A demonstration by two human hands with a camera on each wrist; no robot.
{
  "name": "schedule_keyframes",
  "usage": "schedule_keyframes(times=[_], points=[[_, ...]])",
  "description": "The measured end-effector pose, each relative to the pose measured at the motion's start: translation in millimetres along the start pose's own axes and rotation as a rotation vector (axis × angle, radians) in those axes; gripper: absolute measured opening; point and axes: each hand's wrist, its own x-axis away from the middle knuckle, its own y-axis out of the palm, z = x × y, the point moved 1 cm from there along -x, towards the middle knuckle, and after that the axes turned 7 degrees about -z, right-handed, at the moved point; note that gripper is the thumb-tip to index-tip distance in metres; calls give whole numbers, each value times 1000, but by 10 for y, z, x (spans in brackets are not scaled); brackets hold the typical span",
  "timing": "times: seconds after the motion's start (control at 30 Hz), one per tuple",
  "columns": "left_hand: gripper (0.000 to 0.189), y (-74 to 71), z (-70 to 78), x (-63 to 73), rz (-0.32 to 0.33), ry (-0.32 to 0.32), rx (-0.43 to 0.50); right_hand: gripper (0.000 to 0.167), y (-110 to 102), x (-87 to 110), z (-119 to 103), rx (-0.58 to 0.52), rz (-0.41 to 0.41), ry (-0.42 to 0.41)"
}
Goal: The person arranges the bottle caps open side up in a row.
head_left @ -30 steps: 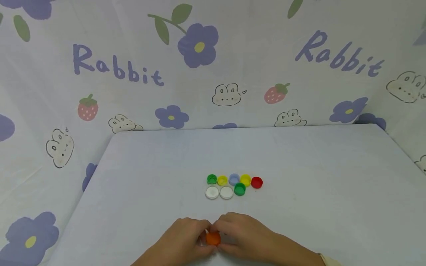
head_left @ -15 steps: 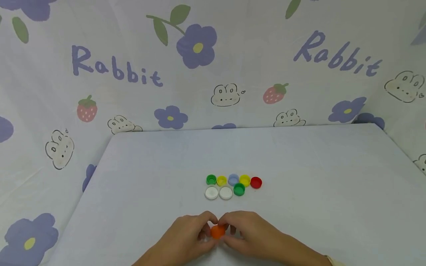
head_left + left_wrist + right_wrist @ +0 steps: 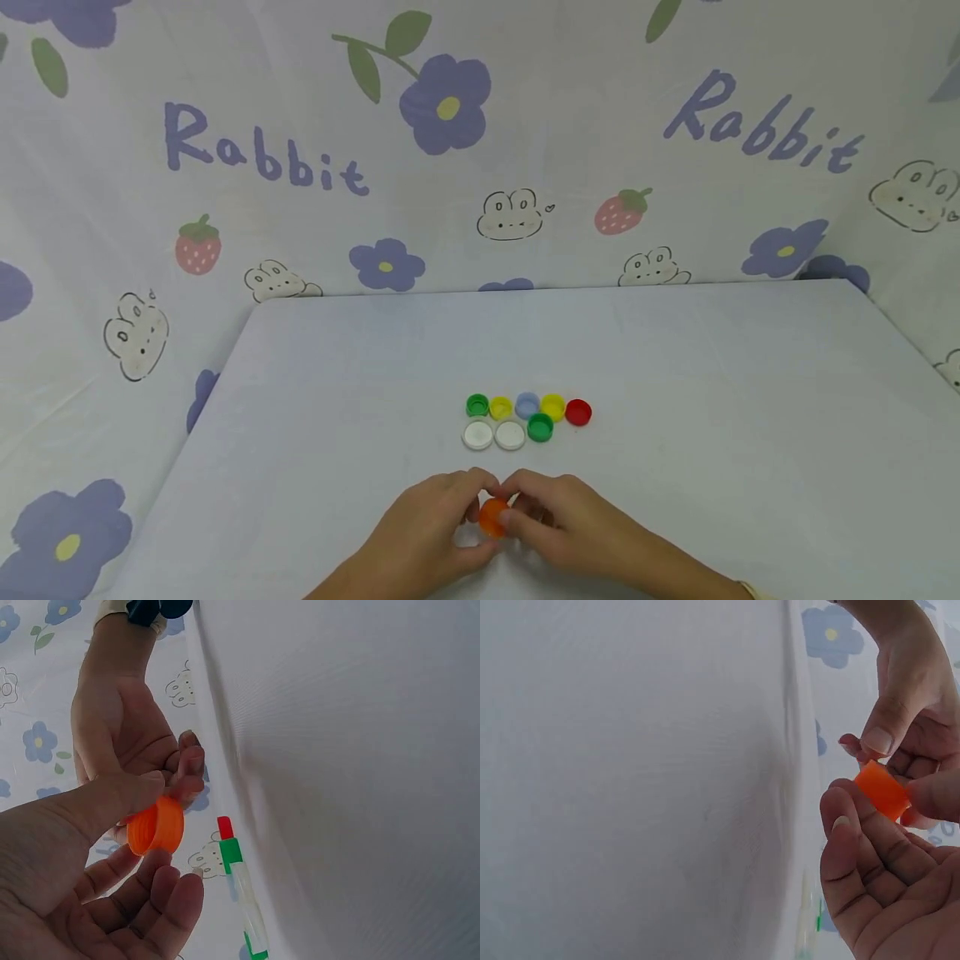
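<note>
An orange bottle cap [image 3: 492, 518] is held between both hands, low in the middle of the head view. My left hand [image 3: 423, 529] pinches it from the left; in the left wrist view the thumb lies on top and a fingertip below the cap [image 3: 157, 826]. From the other side my right hand [image 3: 573, 525] grips it, its thumb lying across the cap's face. In the right wrist view, the curled right-hand fingers and thumb meet at the cap [image 3: 883, 791], while the left thumb reaches down from above.
Beyond the hands, several bottle caps stand in two rows on the white table [image 3: 337, 400]: a red cap [image 3: 578, 412], a light blue cap [image 3: 527, 406], yellow caps, green caps and white caps [image 3: 478, 434]. A patterned cloth [image 3: 450, 208] hangs behind.
Both hands have moved slightly farther from the body with the orange cap, rightward too. The cap has tilted, and the right thumb has come over its face. The other caps stay put.
</note>
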Motion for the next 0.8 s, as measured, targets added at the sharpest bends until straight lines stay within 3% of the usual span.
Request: schedule_keyframes(times=[0.17, 0.33, 0.67, 0.8], points=[[39, 17, 12, -8, 42, 47, -17, 15, 5, 17, 29, -75, -6, -9], [36, 36, 5, -32, 51, 72, -2, 16, 0, 26, 46, -103, -37, 38], [30, 77, -27, -214, 0, 72, -20, 15, -48, 47, 56, 13, -49, 124], [26, 90, -41, -320, -34, 73, -27, 23, -110, 78, 77, 53, -60, 142]])
